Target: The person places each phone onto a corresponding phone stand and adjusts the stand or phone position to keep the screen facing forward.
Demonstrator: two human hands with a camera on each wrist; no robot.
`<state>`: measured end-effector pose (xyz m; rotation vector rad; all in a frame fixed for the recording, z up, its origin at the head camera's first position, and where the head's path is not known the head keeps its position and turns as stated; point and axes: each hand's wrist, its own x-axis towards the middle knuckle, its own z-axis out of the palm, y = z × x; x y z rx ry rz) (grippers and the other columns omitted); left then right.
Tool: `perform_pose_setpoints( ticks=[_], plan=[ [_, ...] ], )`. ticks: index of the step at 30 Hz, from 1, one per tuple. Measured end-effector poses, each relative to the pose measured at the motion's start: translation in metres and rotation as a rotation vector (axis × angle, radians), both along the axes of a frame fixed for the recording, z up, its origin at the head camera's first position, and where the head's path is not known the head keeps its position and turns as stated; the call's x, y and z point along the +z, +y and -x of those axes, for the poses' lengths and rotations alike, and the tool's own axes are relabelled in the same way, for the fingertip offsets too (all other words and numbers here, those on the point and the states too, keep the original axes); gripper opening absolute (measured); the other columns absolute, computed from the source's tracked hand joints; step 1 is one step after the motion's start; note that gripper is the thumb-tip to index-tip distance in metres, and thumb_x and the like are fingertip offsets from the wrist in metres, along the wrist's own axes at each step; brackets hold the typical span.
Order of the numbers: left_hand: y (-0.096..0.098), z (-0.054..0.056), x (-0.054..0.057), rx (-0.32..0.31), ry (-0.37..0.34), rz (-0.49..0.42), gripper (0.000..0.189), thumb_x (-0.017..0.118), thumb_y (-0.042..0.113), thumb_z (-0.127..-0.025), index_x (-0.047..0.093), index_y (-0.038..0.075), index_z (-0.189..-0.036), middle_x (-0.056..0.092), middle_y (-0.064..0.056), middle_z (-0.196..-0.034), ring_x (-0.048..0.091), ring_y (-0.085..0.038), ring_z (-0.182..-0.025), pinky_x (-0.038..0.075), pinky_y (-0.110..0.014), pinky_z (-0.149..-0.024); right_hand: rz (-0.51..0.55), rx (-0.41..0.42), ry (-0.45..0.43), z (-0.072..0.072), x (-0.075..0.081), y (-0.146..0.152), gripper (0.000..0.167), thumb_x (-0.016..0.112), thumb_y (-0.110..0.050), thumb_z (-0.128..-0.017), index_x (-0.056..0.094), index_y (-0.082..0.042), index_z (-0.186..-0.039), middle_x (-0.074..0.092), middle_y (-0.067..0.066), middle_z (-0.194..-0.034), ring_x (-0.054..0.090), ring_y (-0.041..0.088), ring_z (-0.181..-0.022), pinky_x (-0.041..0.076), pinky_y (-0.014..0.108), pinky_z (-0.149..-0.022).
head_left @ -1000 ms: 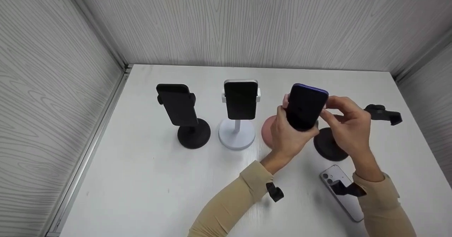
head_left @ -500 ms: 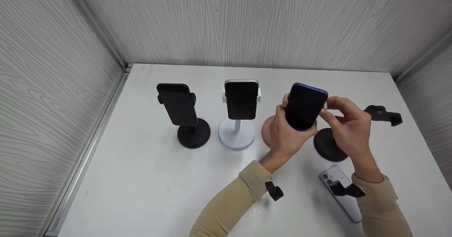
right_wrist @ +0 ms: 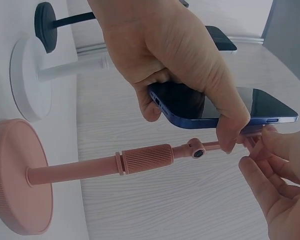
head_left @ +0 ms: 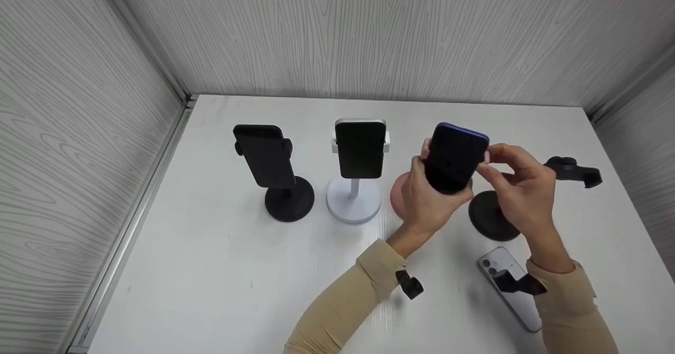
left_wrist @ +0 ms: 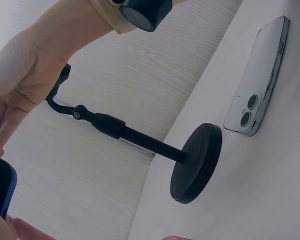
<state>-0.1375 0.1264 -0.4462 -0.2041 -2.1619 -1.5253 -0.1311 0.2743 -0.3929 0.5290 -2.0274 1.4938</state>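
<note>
Grained walls (head_left: 327, 42) flank my desk (head_left: 211, 275), 2 stands (head_left: 353, 203) left of my left hand (head_left: 430, 201). It grips the blue phone (head_left: 457, 156) at the pink stand (right_wrist: 145, 159); my right hand (head_left: 524, 188) pinches the clamp (head_left: 486, 156), overlapping a black stand (head_left: 488, 217).

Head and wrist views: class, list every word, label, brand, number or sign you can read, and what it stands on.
None can be read in any view.
Blue phone: dark screen, no legible text.
Lying phone: any mark on its back is too faint to read.
Pink stand, white stand: no legible lettering.
</note>
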Motion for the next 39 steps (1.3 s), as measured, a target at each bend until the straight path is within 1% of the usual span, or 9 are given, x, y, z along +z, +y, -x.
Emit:
perform_pose_setpoints(
  ticks=[6, 14, 20, 23, 26, 29, 34, 38, 39],
  plan=[
    [-0.0009, 0.0008, 0.0001, 0.006, 0.009, 0.006, 0.068, 0.093, 0.025, -0.071, 0.054, 0.002, -0.121, 0.075, -0.01, -0.11, 0.074, -0.019, -0.095, 0.058, -0.024, -0.085, -0.003, -0.009, 0.006, 0.0003, -0.0004, -0.0007, 0.026, 0.073, 0.024, -0.082, 0.071, 0.017, -0.107, 0.076, -0.007, -0.103, 0.075, 0.007, -0.097, 0.06, 0.015, -0.075],
    [-0.0003, 0.0006, 0.0011, 0.005, 0.0, -0.001, 0.067, 0.093, 0.025, -0.071, 0.054, 0.002, -0.121, 0.075, -0.009, -0.11, 0.073, -0.019, -0.095, 0.057, -0.024, -0.085, 0.007, -0.016, 0.01, -0.0001, -0.0001, -0.0013, 0.025, 0.073, 0.025, -0.082, 0.072, 0.017, -0.105, 0.076, -0.007, -0.102, 0.075, 0.007, -0.096, 0.06, 0.014, -0.075],
    [-0.0013, 0.0008, 0.0026, -0.017, -0.021, -0.015, 0.066, 0.093, 0.025, -0.072, 0.054, 0.002, -0.12, 0.075, -0.01, -0.112, 0.073, -0.019, -0.097, 0.057, -0.024, -0.087, -0.002, -0.014, 0.007, -0.0015, 0.0015, -0.0012, 0.024, 0.074, 0.024, -0.081, 0.072, 0.017, -0.104, 0.076, -0.008, -0.101, 0.075, 0.006, -0.095, 0.06, 0.014, -0.072],
    [-0.0021, 0.0028, 0.0028, -0.03, -0.014, -0.021, 0.067, 0.093, 0.024, -0.072, 0.053, 0.001, -0.122, 0.075, -0.011, -0.113, 0.074, -0.019, -0.098, 0.057, -0.023, -0.088, 0.003, -0.007, 0.002, -0.0023, 0.0021, -0.0016, 0.023, 0.074, 0.024, -0.081, 0.072, 0.017, -0.103, 0.076, -0.007, -0.1, 0.075, 0.006, -0.093, 0.06, 0.014, -0.071],
    [-0.0024, 0.0048, 0.0025, -0.035, 0.004, -0.024, 0.071, 0.093, 0.022, -0.073, 0.052, -0.001, -0.126, 0.074, -0.012, -0.117, 0.075, -0.019, -0.101, 0.058, -0.024, -0.09, 0.007, -0.009, 0.0, -0.0027, 0.0023, -0.0021, 0.024, 0.075, 0.025, -0.08, 0.072, 0.017, -0.102, 0.076, -0.007, -0.099, 0.075, 0.006, -0.092, 0.06, 0.014, -0.071],
    [-0.0017, 0.0051, 0.0014, -0.031, 0.004, -0.027, 0.07, 0.093, 0.022, -0.073, 0.053, 0.0, -0.126, 0.075, -0.012, -0.118, 0.075, -0.019, -0.102, 0.059, -0.024, -0.09, -0.004, -0.022, 0.002, -0.0028, 0.0024, -0.0023, 0.024, 0.075, 0.025, -0.079, 0.073, 0.016, -0.101, 0.076, -0.008, -0.099, 0.075, 0.006, -0.092, 0.06, 0.014, -0.07],
    [0.0009, 0.0048, -0.0002, -0.018, -0.011, -0.032, 0.067, 0.092, 0.023, -0.074, 0.052, 0.001, -0.123, 0.075, -0.011, -0.114, 0.074, -0.02, -0.099, 0.058, -0.024, -0.088, -0.008, -0.033, -0.001, -0.0031, 0.0019, -0.0021, 0.024, 0.076, 0.024, -0.079, 0.073, 0.015, -0.101, 0.076, -0.009, -0.098, 0.074, 0.005, -0.091, 0.059, 0.013, -0.07],
    [0.0026, 0.0058, -0.0016, 0.003, 0.016, -0.02, 0.077, 0.093, 0.024, -0.074, 0.05, -0.002, -0.133, 0.074, -0.012, -0.118, 0.075, -0.02, -0.101, 0.059, -0.024, -0.089, 0.0, -0.034, -0.008, -0.0035, 0.0007, -0.0024, 0.023, 0.076, 0.024, -0.079, 0.073, 0.016, -0.101, 0.076, -0.009, -0.097, 0.074, 0.005, -0.09, 0.059, 0.013, -0.069],
    [0.0028, 0.0059, -0.0019, 0.008, 0.025, -0.021, 0.078, 0.094, 0.023, -0.074, 0.05, -0.002, -0.133, 0.074, -0.012, -0.118, 0.075, -0.02, -0.101, 0.059, -0.024, -0.089, -0.001, -0.035, -0.009, -0.0034, 0.0005, -0.0025, 0.023, 0.076, 0.024, -0.079, 0.073, 0.016, -0.101, 0.076, -0.009, -0.097, 0.074, 0.004, -0.09, 0.059, 0.013, -0.069]
  ],
)
